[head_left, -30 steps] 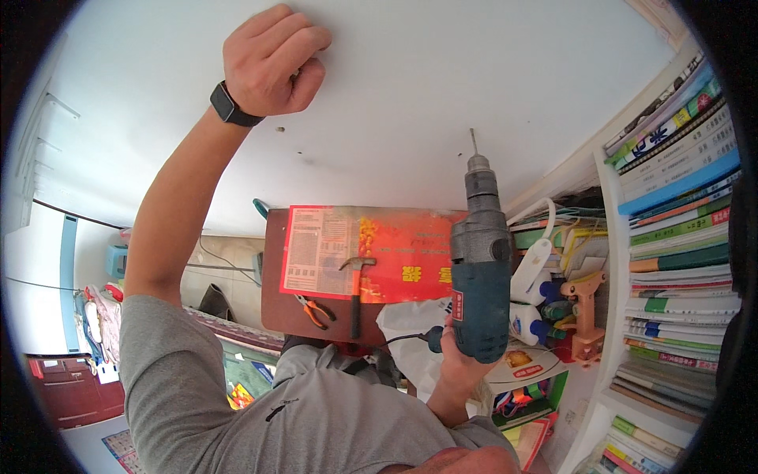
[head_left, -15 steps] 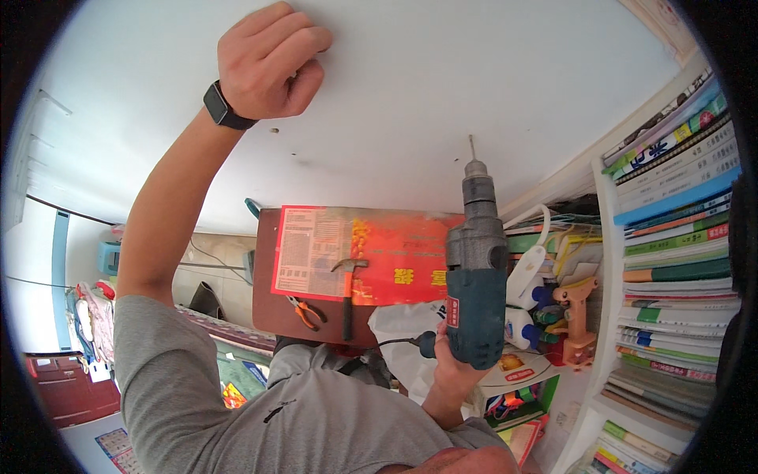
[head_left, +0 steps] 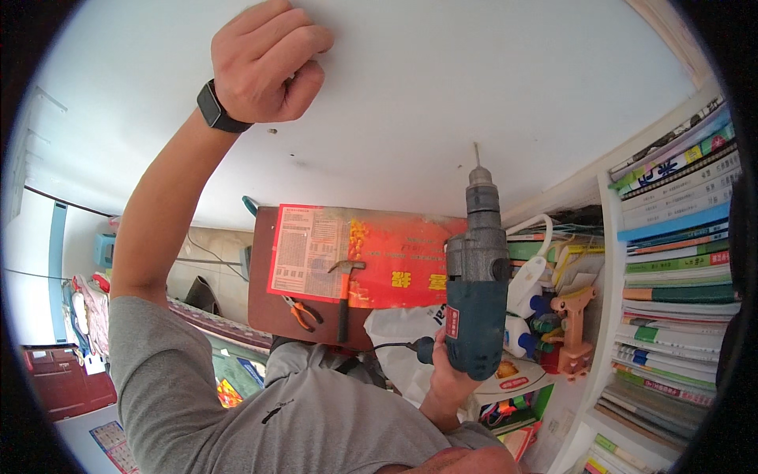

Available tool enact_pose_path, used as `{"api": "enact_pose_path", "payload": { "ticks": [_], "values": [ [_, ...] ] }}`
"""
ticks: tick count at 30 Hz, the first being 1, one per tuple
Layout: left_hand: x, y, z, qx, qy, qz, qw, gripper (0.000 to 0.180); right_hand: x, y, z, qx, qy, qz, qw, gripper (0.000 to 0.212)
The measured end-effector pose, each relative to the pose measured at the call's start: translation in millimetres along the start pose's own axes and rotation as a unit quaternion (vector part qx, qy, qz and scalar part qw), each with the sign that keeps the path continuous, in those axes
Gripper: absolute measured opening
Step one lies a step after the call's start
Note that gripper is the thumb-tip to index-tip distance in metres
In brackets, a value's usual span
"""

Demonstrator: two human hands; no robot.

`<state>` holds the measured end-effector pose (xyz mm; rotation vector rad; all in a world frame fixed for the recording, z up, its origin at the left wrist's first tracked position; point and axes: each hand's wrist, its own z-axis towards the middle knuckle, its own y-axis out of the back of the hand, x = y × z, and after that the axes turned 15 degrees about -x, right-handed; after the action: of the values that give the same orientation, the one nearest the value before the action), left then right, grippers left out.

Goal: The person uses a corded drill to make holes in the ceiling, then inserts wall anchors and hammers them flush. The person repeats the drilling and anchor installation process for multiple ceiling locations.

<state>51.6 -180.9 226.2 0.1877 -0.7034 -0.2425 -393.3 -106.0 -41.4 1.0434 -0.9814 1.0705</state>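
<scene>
My right hand point(head_left: 452, 381) grips the handle of a dark teal and grey power drill point(head_left: 478, 308) with its cord at the grip. The thin drill bit point(head_left: 477, 155) points at the white wall point(head_left: 379, 95); I cannot tell how deep its tip goes, if it goes in at all. Higher up and to the left, my left hand point(head_left: 268, 63) is a closed fist against the wall, with nothing showing in it and a black watch on its wrist. Small holes mark the wall between the hands, one with a plug-like stub point(head_left: 272, 131).
Below the wall stands a brown table point(head_left: 264, 245) bearing a red printed sheet point(head_left: 399, 268), a claw hammer point(head_left: 345, 296) and orange-handled pliers point(head_left: 302, 314). A white shelf of books point(head_left: 675, 261) rises at the right. Bottles and a wooden figure point(head_left: 575, 328) crowd beside the drill.
The view has shifted slightly. Both hands keep their grip and place: the fist stays on the wall, and the drill still points at it.
</scene>
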Motion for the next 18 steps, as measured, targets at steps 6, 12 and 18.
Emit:
{"api": "enact_pose_path", "payload": {
  "ticks": [6, 12, 18],
  "values": [
    [-3.2, 0.7, 5.5, 0.009, 0.013, -0.005, 1.0, 0.027, 6.7, -4.1, -2.7, -0.029, -0.068, 0.064, 0.995, 0.085],
    [-4.6, 1.3, 5.1, 0.01, 0.024, -0.005, 1.0, 0.028, 5.5, -1.0, 0.8, 0.004, -0.077, -0.026, 0.997, 0.083],
    [-4.0, 0.2, 6.6, 0.006, 0.029, -0.015, 0.999, 0.029, 18.3, -11.8, 9.0, -0.101, -0.221, 0.143, 0.959, 0.081]
  ]
}}
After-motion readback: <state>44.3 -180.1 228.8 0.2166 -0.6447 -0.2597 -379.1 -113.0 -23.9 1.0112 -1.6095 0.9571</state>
